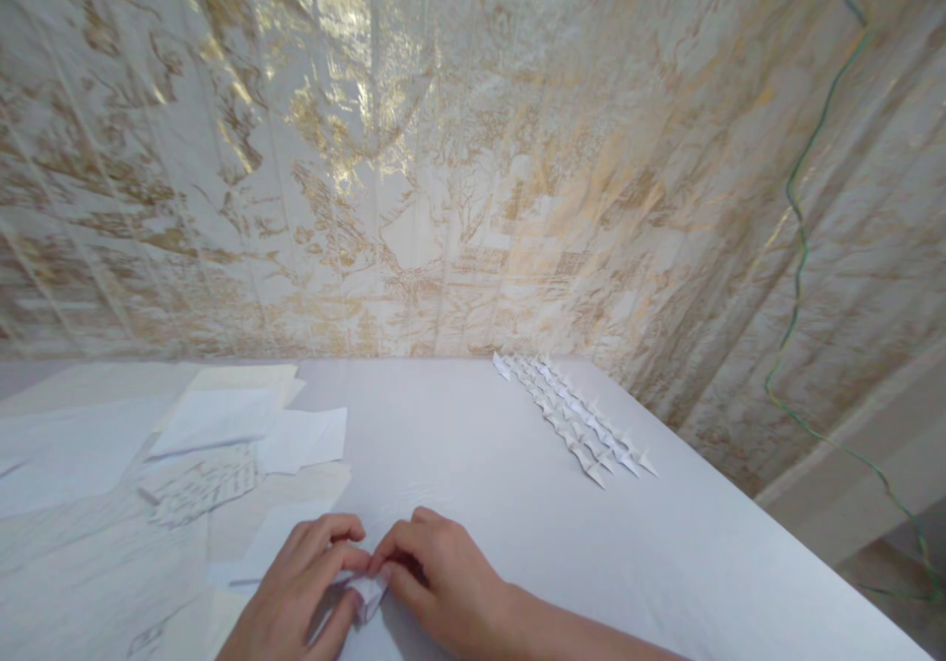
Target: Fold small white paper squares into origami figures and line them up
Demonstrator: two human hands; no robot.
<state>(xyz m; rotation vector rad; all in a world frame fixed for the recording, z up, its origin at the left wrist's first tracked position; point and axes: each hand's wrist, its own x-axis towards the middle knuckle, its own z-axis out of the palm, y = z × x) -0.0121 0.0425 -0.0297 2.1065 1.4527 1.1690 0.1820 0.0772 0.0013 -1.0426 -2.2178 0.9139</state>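
Observation:
Near the front edge of the view, both hands meet over a small folded piece of white paper (pixel 371 597). My left hand (pixel 303 587) pinches its left side between thumb and fingers. From the right, my right hand (pixel 436 572) grips the upper right corner of the paper with thumb and forefinger. The fingers cover part of the folds, so the paper's full shape is hidden. Farther off at the right, several small folded paper figures (pixel 569 410) with pointed tips stand in slanting rows on the white table (pixel 443 444).
Loose paper sheets (pixel 66 562), some with writing, overlap across the table's left side. Smaller blank white pieces (pixel 214 420) lie on top. A wall with a gold-patterned covering (pixel 414 198) rises behind the table. A green cord (pixel 802 247) hangs at the right, beyond the table's edge.

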